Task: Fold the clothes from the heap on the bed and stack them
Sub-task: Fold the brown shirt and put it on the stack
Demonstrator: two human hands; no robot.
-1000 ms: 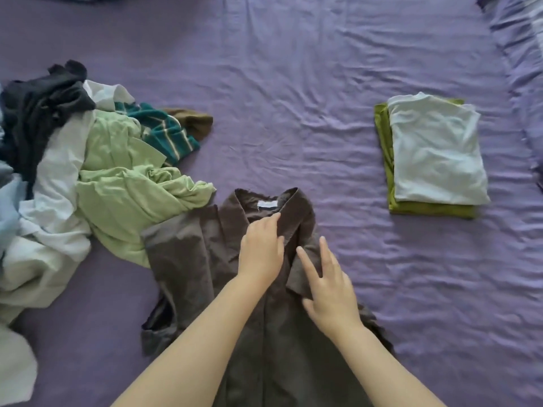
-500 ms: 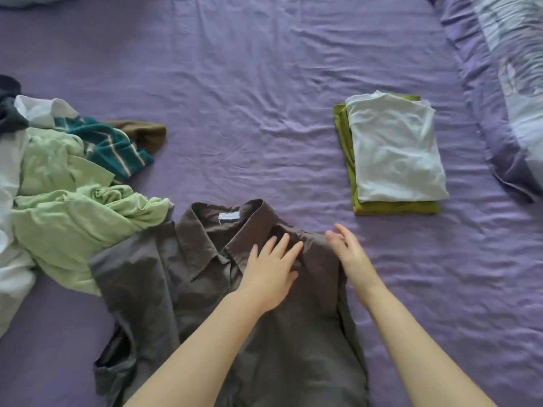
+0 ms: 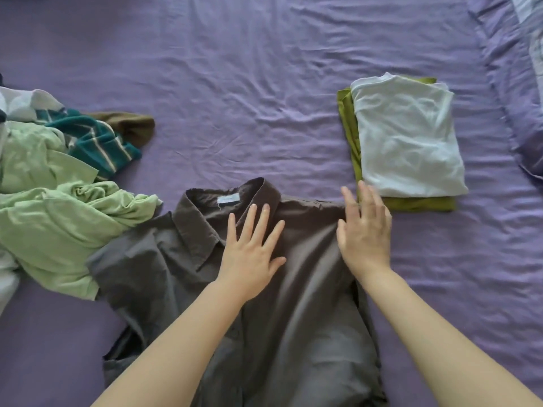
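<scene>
Purple sheets cover the bed [image 3: 264, 83], where a brown collared shirt [image 3: 308, 289] lies spread near the front edge. Both hands lie flat on it with fingers straight: the left hand [image 3: 252, 254] just below the collar, the right hand [image 3: 364, 233] at the shoulder. A heap of unfolded clothes [image 3: 58, 207] sits at left; a folded white top on a green one forms the stack [image 3: 405, 142] at right.

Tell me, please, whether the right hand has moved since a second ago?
Yes. The right hand has slid rightward from beside the collar to the brown shirt's right shoulder, nearer the folded stack.
</scene>
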